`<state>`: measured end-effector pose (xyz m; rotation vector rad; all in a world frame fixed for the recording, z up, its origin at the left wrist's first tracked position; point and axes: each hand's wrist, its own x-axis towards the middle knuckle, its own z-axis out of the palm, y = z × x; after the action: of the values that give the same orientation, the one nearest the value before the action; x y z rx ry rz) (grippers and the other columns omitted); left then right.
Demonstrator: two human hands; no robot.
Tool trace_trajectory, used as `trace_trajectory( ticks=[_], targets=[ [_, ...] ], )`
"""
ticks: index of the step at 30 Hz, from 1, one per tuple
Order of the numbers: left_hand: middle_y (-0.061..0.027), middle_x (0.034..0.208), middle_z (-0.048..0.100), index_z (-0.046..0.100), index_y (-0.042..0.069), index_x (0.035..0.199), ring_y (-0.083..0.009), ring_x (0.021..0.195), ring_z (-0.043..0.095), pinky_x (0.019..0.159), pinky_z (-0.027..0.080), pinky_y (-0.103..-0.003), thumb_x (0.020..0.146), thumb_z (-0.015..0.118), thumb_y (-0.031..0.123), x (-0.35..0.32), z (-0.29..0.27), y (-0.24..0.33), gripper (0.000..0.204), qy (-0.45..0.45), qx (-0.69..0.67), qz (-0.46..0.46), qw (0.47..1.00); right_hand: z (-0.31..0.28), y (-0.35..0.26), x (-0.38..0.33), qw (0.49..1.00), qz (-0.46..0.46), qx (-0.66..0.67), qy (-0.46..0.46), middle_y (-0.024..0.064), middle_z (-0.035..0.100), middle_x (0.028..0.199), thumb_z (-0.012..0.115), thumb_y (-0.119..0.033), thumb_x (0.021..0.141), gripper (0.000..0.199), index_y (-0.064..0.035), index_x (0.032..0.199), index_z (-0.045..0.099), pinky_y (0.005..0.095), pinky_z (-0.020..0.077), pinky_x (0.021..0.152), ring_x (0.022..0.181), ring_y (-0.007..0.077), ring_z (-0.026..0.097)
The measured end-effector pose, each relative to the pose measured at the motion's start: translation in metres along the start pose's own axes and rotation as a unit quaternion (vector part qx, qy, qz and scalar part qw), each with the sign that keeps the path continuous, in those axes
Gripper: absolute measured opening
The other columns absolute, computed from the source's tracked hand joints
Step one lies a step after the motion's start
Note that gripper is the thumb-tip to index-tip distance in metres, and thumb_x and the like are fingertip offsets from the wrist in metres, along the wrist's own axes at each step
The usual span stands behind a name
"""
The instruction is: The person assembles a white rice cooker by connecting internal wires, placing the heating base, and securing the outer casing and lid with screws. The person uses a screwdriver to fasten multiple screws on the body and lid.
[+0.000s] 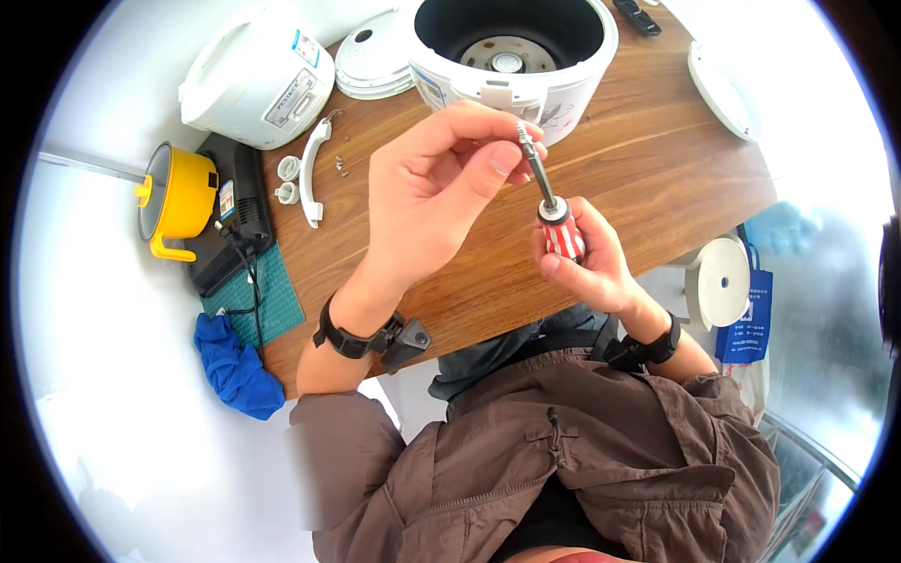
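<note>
In my right hand [591, 253] is a screwdriver with a red-and-white striped handle [561, 236], its dark shaft pointing up and away from me. My left hand [436, 183] is closed in a pinch around the silver tip [523, 133] of that screwdriver, thumb on the near side and fingertips behind it. Just beyond both hands stands a white rice cooker body [558, 98] without a lid, its dark inside and round heating plate [507, 62] showing.
A wooden table [648, 178] carries a second white cooker [258, 80], round lids [371, 56], a curved white handle [313, 174], small white caps [288, 180] and tiny screws [341, 166]. Left are a yellow pot [183, 202], black appliance [249, 188], green mat [277, 300] and blue cloth [235, 366].
</note>
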<state>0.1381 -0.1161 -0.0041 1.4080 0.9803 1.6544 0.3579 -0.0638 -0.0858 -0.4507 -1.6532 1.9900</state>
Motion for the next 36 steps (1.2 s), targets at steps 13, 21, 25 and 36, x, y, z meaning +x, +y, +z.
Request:
trace_trajectory(
  ticks=[13,21,25,36],
  targets=[
    [-0.0069,0.127,0.069,0.066,0.012,0.132,-0.0271,0.123,0.061,0.113,0.041,-0.047,0.086,0.075,0.015,0.054,-0.055,-0.014,0.047,-0.097,0.609,0.237,0.751,-0.019,0.006,-0.011,0.999,-0.016,-0.011,0.037,-0.0001,0.059,0.097,0.071,-0.010,0.096,0.036,-0.0021,0.126,0.053,0.0252,0.0464,0.079,0.087,0.0069,0.053],
    [-0.0026,0.104,0.066,0.068,0.013,0.126,-0.0261,0.101,0.060,0.100,0.042,-0.043,0.081,0.079,0.013,0.064,-0.025,-0.043,0.046,-0.065,0.553,0.276,0.784,-0.040,-0.004,-0.030,0.994,-0.007,-0.069,0.084,0.0000,0.058,0.096,0.068,-0.005,0.095,0.037,-0.0008,0.128,0.052,0.0253,0.0459,0.078,0.086,0.0071,0.053],
    [-0.0012,0.100,0.064,0.069,0.011,0.123,-0.0234,0.094,0.058,0.090,0.041,-0.039,0.081,0.081,0.019,0.066,-0.008,-0.056,0.044,-0.023,0.562,0.295,0.772,-0.054,-0.010,-0.045,0.974,0.017,-0.148,0.173,-0.0018,0.056,0.094,0.071,-0.008,0.093,0.037,-0.0014,0.127,0.056,0.0245,0.0440,0.076,0.083,0.0063,0.050],
    [0.0007,0.093,0.061,0.069,0.010,0.120,-0.0201,0.086,0.056,0.083,0.038,-0.036,0.084,0.081,0.026,0.073,0.020,-0.070,0.041,0.040,0.584,0.307,0.750,-0.058,-0.029,-0.044,0.925,0.068,-0.286,0.241,-0.0015,0.057,0.084,0.072,-0.016,0.092,0.039,-0.0003,0.125,0.059,0.0254,0.0421,0.068,0.075,0.0067,0.048]
  ],
)
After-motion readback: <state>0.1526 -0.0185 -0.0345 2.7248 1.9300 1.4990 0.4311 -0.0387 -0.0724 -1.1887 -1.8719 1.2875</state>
